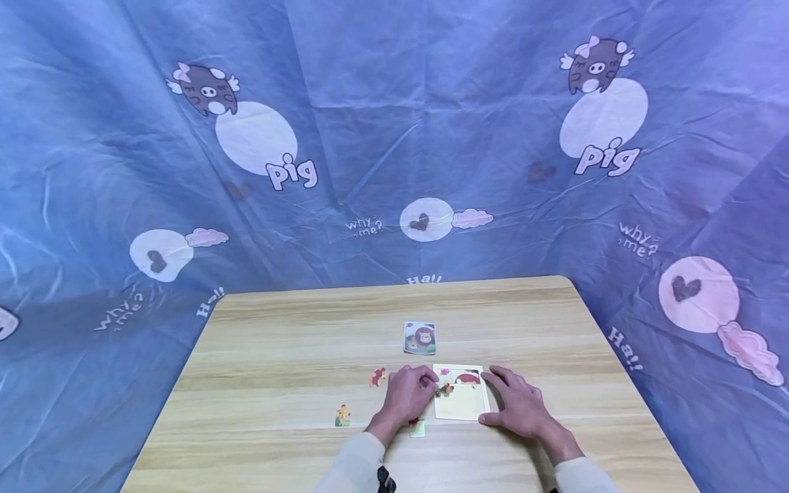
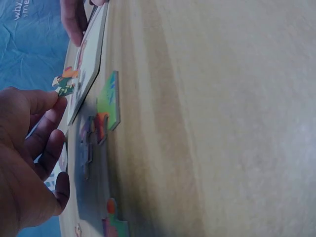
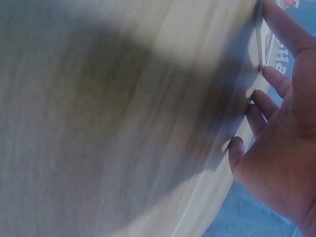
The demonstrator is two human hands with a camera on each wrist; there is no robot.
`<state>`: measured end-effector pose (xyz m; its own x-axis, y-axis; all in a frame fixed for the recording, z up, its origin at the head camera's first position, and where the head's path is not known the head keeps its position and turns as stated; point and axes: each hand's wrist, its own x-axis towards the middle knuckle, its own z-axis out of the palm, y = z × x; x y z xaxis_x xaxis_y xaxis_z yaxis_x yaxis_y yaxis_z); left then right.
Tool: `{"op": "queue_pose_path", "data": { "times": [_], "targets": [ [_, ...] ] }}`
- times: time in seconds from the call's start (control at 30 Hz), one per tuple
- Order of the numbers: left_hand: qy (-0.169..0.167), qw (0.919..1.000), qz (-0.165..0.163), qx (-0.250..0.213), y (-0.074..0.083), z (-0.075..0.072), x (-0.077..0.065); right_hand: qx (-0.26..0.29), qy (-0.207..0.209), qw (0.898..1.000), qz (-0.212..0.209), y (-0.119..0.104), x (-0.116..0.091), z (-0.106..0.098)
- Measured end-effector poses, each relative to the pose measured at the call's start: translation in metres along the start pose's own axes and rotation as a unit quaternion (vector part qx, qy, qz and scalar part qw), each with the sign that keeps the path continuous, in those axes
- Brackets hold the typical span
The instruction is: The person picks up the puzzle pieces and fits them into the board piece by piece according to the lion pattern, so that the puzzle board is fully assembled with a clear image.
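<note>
My left hand [image 1: 408,394] pinches a small jigsaw piece [image 2: 65,84] with green and orange print between thumb and fingertip, just above the left part of a cream puzzle board [image 1: 459,409]. Along the board's top lie fitted pieces [image 1: 467,377] showing a reddish-brown shape and a pink patch; its lower part is bare. At the board's right edge rests my right hand [image 1: 520,404], thumb by the lower corner and fingers spread toward the upper one. Close to the left wrist, a green and red piece [image 2: 109,101] lies on the table.
Left of the board lie a red piece [image 1: 377,376] and an orange-and-green piece [image 1: 342,415]. A picture card with a lion [image 1: 420,338] lies beyond the board. Blue printed cloth [image 1: 370,137] hangs behind and beside the wooden table [image 1: 277,356].
</note>
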<state>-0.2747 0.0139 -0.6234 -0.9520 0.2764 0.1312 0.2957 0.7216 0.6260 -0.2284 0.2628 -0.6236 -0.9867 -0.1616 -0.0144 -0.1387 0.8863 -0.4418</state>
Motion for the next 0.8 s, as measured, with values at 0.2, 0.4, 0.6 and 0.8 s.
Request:
{"op": "queue_pose_path", "data": {
  "times": [0.2, 0.4, 0.6, 0.8],
  "targets": [
    [-0.004, 1.0000, 0.002, 0.005, -0.0015, 0.0041, 0.0002, 0.000, 0.004, 1.000, -0.002, -0.0028, -0.0009, -0.0016],
    [-0.008, 0.9999, -0.001, 0.007, -0.0013, 0.0052, 0.0008, 0.005, 0.004, 1.000, -0.001, -0.0030, -0.0020, -0.0002],
    [-0.011, 0.9998, -0.009, 0.012, -0.0015, 0.0084, 0.0016, 0.005, 0.001, 1.000, 0.004, -0.0026, -0.0022, 0.0002],
    [-0.002, 0.9996, 0.005, 0.029, 0.0001, 0.0108, 0.0035, 0.007, -0.002, 1.000, 0.007, -0.0033, -0.0010, -0.0024]
  ]
}}
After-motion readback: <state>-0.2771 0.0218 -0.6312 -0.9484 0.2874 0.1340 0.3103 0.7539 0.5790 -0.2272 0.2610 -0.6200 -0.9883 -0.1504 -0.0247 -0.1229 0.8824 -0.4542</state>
